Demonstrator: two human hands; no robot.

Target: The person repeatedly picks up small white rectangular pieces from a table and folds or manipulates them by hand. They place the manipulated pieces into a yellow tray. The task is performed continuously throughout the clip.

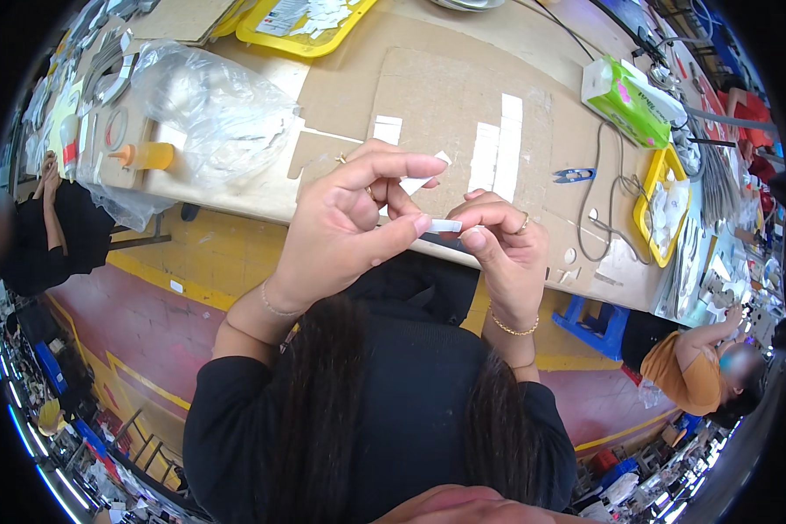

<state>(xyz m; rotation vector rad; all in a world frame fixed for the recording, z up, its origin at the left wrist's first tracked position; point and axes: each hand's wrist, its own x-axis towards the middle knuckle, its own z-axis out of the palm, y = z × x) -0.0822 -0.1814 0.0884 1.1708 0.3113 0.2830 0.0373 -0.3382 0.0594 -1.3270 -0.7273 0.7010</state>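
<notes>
A small white strip (446, 226) spans the gap between my two hands, above the table's near edge. My left hand (345, 205) pinches one end with its thumb and a bent finger, its index finger stretched out above. The other end is pinched between the thumb and fingertips of my right hand (508, 244). A second white piece (416, 184) shows by the fingers of my left hand; whether they hold it or it lies behind, I cannot tell. Beyond my hands, white strips (498, 148) lie in columns on a brown cardboard sheet (437, 92).
A yellow tray (310, 45) of white pieces stands at the far side, another yellow tray (648, 196) at right. A green tissue pack (624, 100), blue thread snips (574, 175) and a cable lie right. Clear plastic (214, 92) and an orange bottle (153, 156) are left. Co-workers sit on both sides.
</notes>
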